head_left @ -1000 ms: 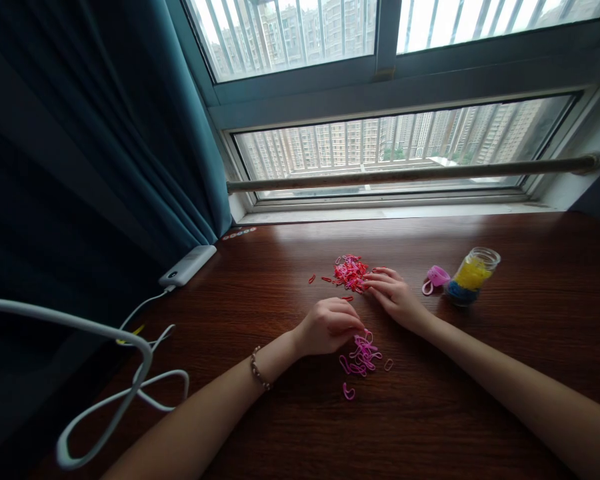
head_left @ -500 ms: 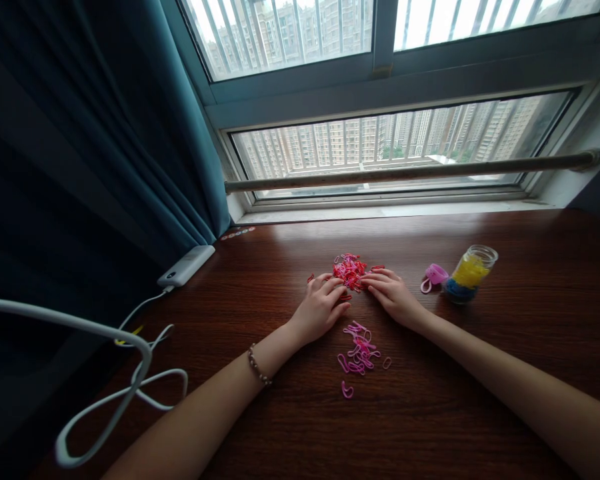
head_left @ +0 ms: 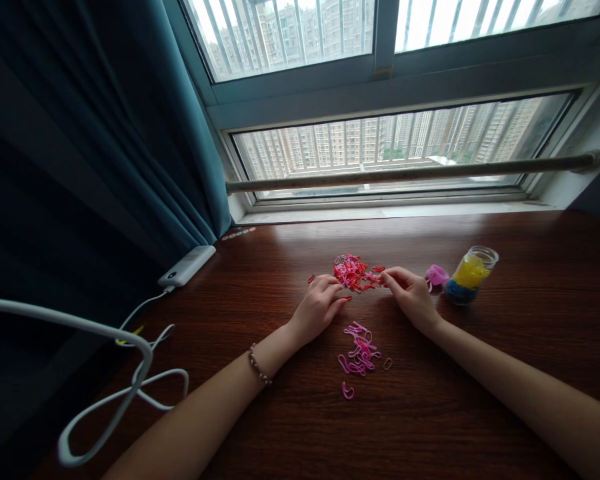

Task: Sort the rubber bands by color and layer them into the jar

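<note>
A loose pile of red and pink rubber bands [head_left: 354,272] lies on the brown table. My left hand [head_left: 318,307] rests at the pile's near left side, its fingers spread and lying on the table, with a red band by the thumb tip. At the right edge of the pile, my right hand [head_left: 409,297] has thumb and forefinger pinched on a rubber band [head_left: 379,278]; the fingers partly hide it. Closer to me is a smaller group of pink-purple rubber bands [head_left: 362,352], with one curled band [head_left: 347,391] apart from it.
Right of my right hand stands a glass jar [head_left: 470,275] holding yellow and blue bands, beside a pink lid [head_left: 437,275]. A white power bank [head_left: 187,265] with a white cable [head_left: 145,363] lies at left, by the blue curtain [head_left: 200,180]. Behind the table is a window with a rail [head_left: 405,175].
My right hand has drawn back to the right, its fingers going from outstretched to a pinch. The red pile now spreads further right. My left hand has barely moved.
</note>
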A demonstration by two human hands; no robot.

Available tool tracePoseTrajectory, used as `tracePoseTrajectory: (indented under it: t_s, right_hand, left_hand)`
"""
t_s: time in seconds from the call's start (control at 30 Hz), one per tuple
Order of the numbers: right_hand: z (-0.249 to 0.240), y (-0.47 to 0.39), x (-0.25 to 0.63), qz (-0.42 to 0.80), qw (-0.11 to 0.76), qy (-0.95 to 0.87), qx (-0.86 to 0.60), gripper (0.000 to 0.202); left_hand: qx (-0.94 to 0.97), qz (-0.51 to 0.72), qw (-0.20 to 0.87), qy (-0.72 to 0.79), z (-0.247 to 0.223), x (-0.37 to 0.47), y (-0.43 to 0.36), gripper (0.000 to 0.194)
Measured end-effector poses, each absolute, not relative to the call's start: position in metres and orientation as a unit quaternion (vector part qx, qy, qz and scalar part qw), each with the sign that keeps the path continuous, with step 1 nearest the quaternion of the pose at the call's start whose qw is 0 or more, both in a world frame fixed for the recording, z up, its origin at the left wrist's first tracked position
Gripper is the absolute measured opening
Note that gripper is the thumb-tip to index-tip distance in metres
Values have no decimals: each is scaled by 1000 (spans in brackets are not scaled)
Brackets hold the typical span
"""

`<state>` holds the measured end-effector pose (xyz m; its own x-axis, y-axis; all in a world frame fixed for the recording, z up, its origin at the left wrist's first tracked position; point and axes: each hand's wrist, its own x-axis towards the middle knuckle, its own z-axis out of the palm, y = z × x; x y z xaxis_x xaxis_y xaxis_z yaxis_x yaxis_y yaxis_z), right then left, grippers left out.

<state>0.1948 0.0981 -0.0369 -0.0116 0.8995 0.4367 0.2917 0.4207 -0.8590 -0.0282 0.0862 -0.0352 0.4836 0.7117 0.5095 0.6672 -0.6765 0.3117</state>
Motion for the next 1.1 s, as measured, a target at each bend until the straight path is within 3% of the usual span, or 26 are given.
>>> tracePoseTrajectory:
  t_s: [0.13, 0.23, 0.33, 0.4, 0.63, 0.93, 1.1]
  right_hand:
    - [-27, 89, 193, 378, 511, -661, -398, 34]
    - [-18, 79, 189, 449, 427, -718, -318, 40]
    - [-14, 69, 183, 448, 324, -792, -257, 38]
    - [-15, 68, 180, 420, 303, -822, -237, 35]
    - [-26, 91, 189, 271, 470, -748, -382, 29]
    - [-31, 98, 196, 450, 471, -656, -382, 37]
    - [-35, 98, 195, 545, 493, -579, -354, 35]
  left_hand:
    - [817, 378, 54, 431, -37, -31, 88, 3]
    - [797, 401, 47, 450, -38, -32, 88, 6]
    - [799, 406, 45, 442, -37, -31, 88, 4]
    - [809, 402, 45, 427, -36, -31, 88, 4]
    - [891, 347, 76, 281, -27, -29, 80, 8]
    - [957, 223, 121, 143, -6, -15, 55, 11]
    - [938, 270, 83, 203, -12, -25, 66, 17]
